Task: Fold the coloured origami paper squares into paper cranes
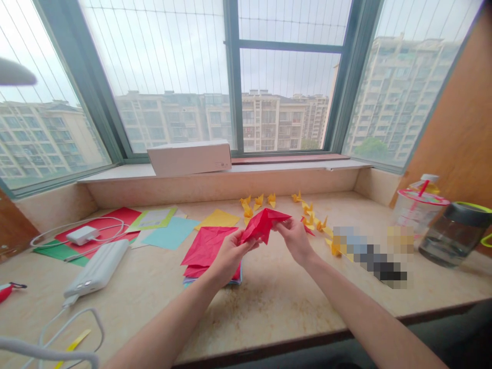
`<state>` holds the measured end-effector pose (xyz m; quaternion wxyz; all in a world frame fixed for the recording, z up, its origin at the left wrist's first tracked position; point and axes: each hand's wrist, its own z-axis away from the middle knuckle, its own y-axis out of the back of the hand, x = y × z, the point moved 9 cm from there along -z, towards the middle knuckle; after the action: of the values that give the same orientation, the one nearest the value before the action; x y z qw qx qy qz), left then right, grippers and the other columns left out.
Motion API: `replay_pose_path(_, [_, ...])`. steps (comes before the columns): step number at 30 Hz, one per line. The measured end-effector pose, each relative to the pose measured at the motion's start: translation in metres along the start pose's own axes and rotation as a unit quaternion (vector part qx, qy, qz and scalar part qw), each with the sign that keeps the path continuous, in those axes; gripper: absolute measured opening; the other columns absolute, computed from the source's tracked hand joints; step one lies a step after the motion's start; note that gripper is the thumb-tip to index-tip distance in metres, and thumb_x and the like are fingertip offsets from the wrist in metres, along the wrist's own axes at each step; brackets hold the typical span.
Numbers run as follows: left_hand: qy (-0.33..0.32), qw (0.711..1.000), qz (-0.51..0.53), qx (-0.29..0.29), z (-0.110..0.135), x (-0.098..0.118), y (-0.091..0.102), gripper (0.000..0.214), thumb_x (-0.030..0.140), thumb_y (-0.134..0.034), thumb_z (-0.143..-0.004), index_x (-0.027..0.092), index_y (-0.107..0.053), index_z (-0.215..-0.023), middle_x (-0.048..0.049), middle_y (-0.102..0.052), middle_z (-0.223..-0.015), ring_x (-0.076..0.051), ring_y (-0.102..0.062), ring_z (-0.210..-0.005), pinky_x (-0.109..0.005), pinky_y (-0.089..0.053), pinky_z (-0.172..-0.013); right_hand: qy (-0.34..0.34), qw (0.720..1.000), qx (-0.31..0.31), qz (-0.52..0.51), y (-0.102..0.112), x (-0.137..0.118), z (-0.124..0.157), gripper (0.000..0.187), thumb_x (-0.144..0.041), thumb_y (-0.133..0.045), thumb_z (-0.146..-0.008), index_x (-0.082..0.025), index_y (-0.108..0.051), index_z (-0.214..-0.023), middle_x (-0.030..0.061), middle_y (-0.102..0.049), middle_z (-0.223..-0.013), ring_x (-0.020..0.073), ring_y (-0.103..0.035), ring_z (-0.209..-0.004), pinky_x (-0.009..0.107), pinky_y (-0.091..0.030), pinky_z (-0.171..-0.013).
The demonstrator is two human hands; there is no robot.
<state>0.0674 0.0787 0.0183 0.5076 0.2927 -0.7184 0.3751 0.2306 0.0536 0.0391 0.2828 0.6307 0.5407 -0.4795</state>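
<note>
The left grip [229,257] and right grip [294,240] both pinch a folded red paper [262,224] from either side, holding it up above the table [277,312]. Just beyond the left grip, and partly behind it, lies a pile of red paper [207,248]. Small yellow paper cranes [271,200] trail in a loose curve behind the hands, and a blurred patch [369,256] covers something on the right. Past it stand a plastic cup with a red straw [417,215] and a glass jar [455,238]. On the left are a blue sheet [171,233], a yellow sheet [212,220], a charger [82,236] and a power bank [96,269]. A white box [189,158] sits on the window ledge [292,165].
</note>
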Motion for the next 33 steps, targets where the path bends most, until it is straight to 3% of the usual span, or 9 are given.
replay_pose_path(3, [0.009,1.0,0.029,0.004,0.002,-0.002,-0.002,0.029,0.029,-0.08,-0.073,0.013,-0.072,-0.095,-0.0083,-0.073,-0.098,-0.02,-0.067,-0.094,-0.039,-0.048,-0.099,-0.048,0.998,-0.035,0.028,-0.009,0.007,0.004,0.043,-0.051,-0.076,-0.069,-0.014,-0.066,-0.089,0.0059,-0.07,-0.072,0.0189,-0.063,-0.066,0.029,-0.046,-0.06])
replay_pose_path(9, [0.016,0.998,0.044,-0.03,0.003,0.0,-0.01,0.032,0.028,-0.079,-0.075,0.014,-0.07,-0.102,-0.0084,-0.071,-0.108,-0.021,-0.066,-0.101,-0.039,-0.047,-0.101,-0.03,0.987,-0.159,0.005,-0.035,0.007,0.013,0.051,-0.067,-0.067,-0.073,-0.017,-0.062,-0.077,0.0014,-0.062,-0.066,0.014,-0.054,-0.06,0.026,-0.042,-0.058])
replay_pose_path(17, [0.033,0.999,0.004,0.028,0.002,-0.004,0.004,0.033,0.033,-0.08,-0.071,0.013,-0.071,-0.095,-0.0074,-0.071,-0.09,-0.019,-0.067,-0.083,-0.034,-0.052,-0.087,-0.025,0.989,-0.138,0.044,-0.029,0.006,0.009,0.046,-0.059,-0.065,-0.077,-0.017,-0.059,-0.063,-0.0028,-0.048,-0.058,0.0106,-0.037,-0.056,0.025,-0.031,-0.053])
replay_pose_path(27, [0.038,0.996,0.022,0.081,0.002,-0.004,0.018,0.036,0.044,-0.078,-0.071,0.012,-0.069,-0.086,-0.0044,-0.067,-0.073,-0.014,-0.062,-0.065,-0.027,-0.051,-0.07,-0.023,0.979,-0.181,0.087,-0.036,0.019,0.013,0.039,-0.05,-0.062,-0.083,-0.015,-0.066,-0.066,-0.0016,-0.053,-0.06,0.0116,-0.043,-0.058,0.026,-0.036,-0.056])
replay_pose_path(33, [0.041,0.995,0.043,0.079,0.003,0.003,0.013,0.034,0.041,-0.082,-0.067,0.012,-0.066,-0.078,-0.0006,-0.06,-0.064,-0.01,-0.054,-0.056,-0.022,-0.044,-0.058,-0.009,0.975,-0.222,0.004,-0.046,0.009,0.018,0.032,-0.047,-0.062,-0.087,-0.018,-0.072,-0.095,0.0029,-0.068,-0.08,0.0163,-0.06,-0.075,0.034,-0.051,-0.075])
